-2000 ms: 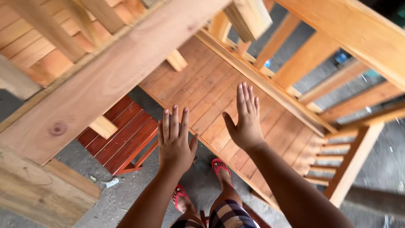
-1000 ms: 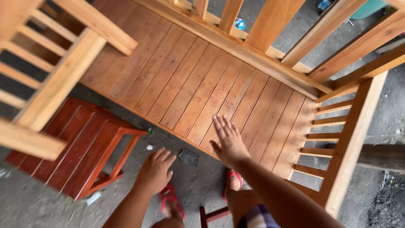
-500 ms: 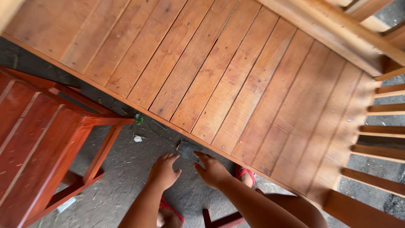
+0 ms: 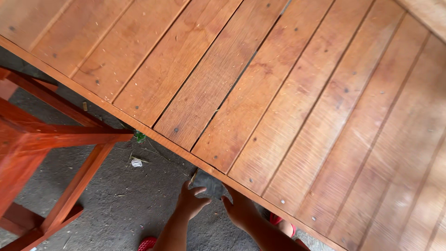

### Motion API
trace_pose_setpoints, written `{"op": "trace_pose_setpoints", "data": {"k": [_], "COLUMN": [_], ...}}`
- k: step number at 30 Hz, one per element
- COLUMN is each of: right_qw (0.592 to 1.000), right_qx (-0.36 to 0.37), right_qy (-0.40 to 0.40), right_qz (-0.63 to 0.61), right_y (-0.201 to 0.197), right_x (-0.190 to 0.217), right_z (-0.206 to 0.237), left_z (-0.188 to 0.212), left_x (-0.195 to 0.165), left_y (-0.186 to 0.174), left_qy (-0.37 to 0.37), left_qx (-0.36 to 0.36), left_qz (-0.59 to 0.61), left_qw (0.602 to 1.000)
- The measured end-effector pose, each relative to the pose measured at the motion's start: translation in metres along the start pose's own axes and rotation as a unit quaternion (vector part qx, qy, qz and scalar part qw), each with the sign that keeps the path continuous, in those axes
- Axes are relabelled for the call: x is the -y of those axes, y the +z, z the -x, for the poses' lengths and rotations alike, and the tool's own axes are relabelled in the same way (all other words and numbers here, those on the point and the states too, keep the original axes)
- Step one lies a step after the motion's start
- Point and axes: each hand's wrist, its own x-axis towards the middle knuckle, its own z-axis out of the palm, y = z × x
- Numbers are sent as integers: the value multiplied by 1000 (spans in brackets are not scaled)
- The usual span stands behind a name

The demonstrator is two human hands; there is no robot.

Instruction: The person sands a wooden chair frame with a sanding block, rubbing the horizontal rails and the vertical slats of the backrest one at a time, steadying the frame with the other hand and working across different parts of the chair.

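Below, both hands point(image 4: 213, 204) at a grey sheet point(image 4: 210, 182) under slatted bench edge point(image 4: 153, 135)

Both hands point(image 4: 193, 202) dropped from slatted panel point(image 4: 288, 102) to its lower edge

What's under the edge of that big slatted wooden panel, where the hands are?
Below the panel edge, the left hand and right hand meet around something grey on the concrete floor. The panel hides whatever lies farther under.

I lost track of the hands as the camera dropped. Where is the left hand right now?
In the head view the left hand is low, just left of centre, over the grey floor at the near edge of the slatted wooden panel, beside the right hand.
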Motion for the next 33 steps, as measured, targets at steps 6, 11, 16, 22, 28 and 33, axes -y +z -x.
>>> {"op": "trace_pose_setpoints", "data": {"k": [6,11,16,22,28,33], "right_qw": [989,986,987,996,998,997], "right_qx": [58,47,33,-8,0,32], "right_qy": [110,116,99,1,-56,-62], "right_qz": [79,109,119,89,-23,-11], "right_y": [25,38,42,22,-37,-100], "right_x": [-27,-35,-38,-23,65,155], "right_z": [-27,-38,-37,-15,36,92], "left_z": [-23,-30,-16,25,113,199], "left_x": [-19,-34,-45,-60,-65,-85], "left_y": [18,30,36,11,-54,-101], "left_qy": [-37,-41,-35,62,177,162], "left_qx": [24,28,15,-117,-276,-398], "left_qz": [-54,-166,-232,-47,-201,-173], "left_qw": [998,985,972,990,923,886]}}
